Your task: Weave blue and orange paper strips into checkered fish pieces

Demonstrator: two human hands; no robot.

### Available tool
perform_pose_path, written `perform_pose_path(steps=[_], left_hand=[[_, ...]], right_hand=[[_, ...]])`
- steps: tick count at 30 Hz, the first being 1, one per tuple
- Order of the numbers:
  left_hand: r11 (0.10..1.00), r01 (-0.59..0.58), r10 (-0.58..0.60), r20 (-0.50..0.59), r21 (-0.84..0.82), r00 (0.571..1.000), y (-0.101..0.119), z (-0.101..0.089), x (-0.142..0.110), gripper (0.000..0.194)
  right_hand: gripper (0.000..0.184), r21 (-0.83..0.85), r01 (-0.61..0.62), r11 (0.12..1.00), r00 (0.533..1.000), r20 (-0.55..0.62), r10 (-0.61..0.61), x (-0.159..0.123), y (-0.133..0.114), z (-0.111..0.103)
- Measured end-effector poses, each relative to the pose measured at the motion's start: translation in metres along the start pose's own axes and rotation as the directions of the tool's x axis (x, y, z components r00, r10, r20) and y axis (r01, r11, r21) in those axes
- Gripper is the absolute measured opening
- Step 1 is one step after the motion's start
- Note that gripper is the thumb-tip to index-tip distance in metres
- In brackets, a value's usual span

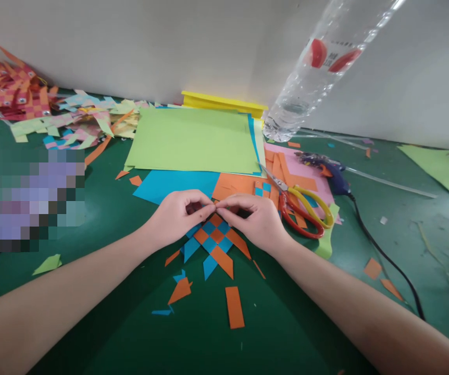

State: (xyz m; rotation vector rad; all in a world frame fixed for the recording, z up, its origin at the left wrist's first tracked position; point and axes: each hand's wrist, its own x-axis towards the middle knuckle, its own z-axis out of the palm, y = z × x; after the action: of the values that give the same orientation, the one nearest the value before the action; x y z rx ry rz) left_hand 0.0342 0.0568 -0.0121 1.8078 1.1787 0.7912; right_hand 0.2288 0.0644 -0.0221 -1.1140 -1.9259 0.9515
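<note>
A woven paper piece (217, 237) in blue and orange checks, with pointed strips fanning toward me, lies on the green table. Just over its far corner, my left hand (183, 211) and my right hand (253, 216) meet fingertip to fingertip. Each is closed in a pinch of thumb and forefinger. Whatever sits between the fingertips is too small and hidden to make out. Close to my right hand rest scissors (304, 208) with red and yellow handles. Orange and blue paper offcuts (180, 290) lie nearer to me, beside an orange paper rectangle (234, 307).
Green paper sheets (193, 139) are stacked behind my hands. A clear plastic bottle (306, 88) leans at the back right. The blue glue gun (336, 177) trails a black cord. Woven paper fish (17, 86) and paper strips (91, 117) pile up at the back left.
</note>
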Motion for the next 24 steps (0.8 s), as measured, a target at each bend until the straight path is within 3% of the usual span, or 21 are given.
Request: perform_pose_path(steps=[24], left_hand=[[0.999,0.006,-0.006,0.004,0.033,1.000,0.0005,-0.0002,0.0011,0.021]], right_hand=[[0.011,-0.027,-0.018,0.999,1.000,0.023,0.019,0.0011,-0.0016,-0.0004]])
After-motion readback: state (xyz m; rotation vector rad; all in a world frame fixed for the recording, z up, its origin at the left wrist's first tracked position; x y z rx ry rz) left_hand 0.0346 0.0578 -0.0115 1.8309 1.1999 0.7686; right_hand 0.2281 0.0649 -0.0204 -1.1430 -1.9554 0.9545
